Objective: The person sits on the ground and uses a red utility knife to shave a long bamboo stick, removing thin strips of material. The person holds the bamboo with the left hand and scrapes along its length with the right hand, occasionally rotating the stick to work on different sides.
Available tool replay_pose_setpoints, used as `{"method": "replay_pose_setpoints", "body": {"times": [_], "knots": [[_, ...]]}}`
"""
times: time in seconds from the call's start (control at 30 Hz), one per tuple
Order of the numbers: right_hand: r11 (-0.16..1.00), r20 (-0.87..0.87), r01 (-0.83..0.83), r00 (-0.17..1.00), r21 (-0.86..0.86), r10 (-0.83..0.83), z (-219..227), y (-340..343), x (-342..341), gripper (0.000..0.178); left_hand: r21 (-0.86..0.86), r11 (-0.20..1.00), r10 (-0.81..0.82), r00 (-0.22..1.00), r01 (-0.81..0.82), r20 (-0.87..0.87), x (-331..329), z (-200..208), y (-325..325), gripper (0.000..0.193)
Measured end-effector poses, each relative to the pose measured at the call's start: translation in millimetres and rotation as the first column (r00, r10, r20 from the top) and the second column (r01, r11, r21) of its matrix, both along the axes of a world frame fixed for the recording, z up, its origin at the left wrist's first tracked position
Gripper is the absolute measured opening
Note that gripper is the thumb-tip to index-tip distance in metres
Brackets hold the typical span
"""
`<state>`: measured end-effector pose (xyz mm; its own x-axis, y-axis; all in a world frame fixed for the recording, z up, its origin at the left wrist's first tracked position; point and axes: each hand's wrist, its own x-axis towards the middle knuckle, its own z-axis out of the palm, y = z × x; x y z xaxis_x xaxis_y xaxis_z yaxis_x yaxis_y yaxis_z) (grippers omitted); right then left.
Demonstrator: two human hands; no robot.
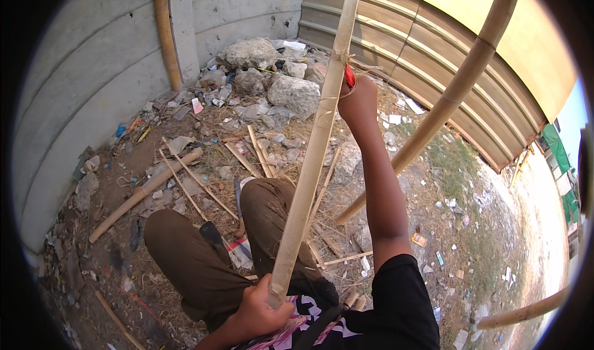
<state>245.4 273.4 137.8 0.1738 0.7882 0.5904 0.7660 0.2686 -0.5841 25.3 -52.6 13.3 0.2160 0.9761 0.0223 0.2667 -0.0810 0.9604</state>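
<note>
A long split bamboo pole [307, 152] slants from my lap up past the top of the view. My left hand [263, 310] is wrapped round its near end, close to my body. Far out along the pole, my right hand [359, 99] is closed on a red-handled tool [349, 76] held against the pole's right side; its blade is hidden. Thin curled shavings stick out beside that hand, next to a joint in the bamboo. The pole passes over my right knee [266, 201], while my left knee [176, 226] is bent beside it.
A thick bamboo pole [445, 102] leans close to my right arm. Cut bamboo strips [260, 149] and a bamboo length [145, 192] lie on the littered ground. Large rocks [294, 96] sit by the concrete wall [93, 84]; a ribbed panel fence [396, 34] stands behind.
</note>
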Motion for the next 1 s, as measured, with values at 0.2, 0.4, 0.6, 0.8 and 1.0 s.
{"method": "replay_pose_setpoints", "body": {"times": [0.2,0.4,0.6,0.8,1.0], "knots": [[0.999,-0.017,-0.036,0.999,0.038,0.036,-14.8,14.0,-7.1,0.037,0.015,0.999,0.044,0.999,-0.044,0.019,-3.0,-5.1,1.5,0.036],[0.870,0.128,-0.492,0.866,0.044,0.483,-103.5,-92.2,-60.2,0.016,0.053,0.974,0.211,0.969,-0.219,0.129,-6.8,-1.4,22.8,0.036],[0.805,0.146,-0.593,0.798,0.016,0.585,-126.3,-185.0,-86.7,0.028,0.081,0.960,0.258,0.960,-0.267,0.105,-15.7,19.4,39.0,0.035],[0.927,0.135,-0.363,0.927,0.090,0.350,-107.7,-123.1,-60.9,0.028,0.057,0.971,0.237,0.968,-0.233,-0.086,-1.6,16.1,22.7,0.035],[0.988,0.076,-0.147,0.986,-0.053,0.151,-42.5,-33.4,-27.5,0.030,0.038,0.982,0.188,0.964,-0.185,-0.186,1.8,8.2,11.8,0.038]]}}
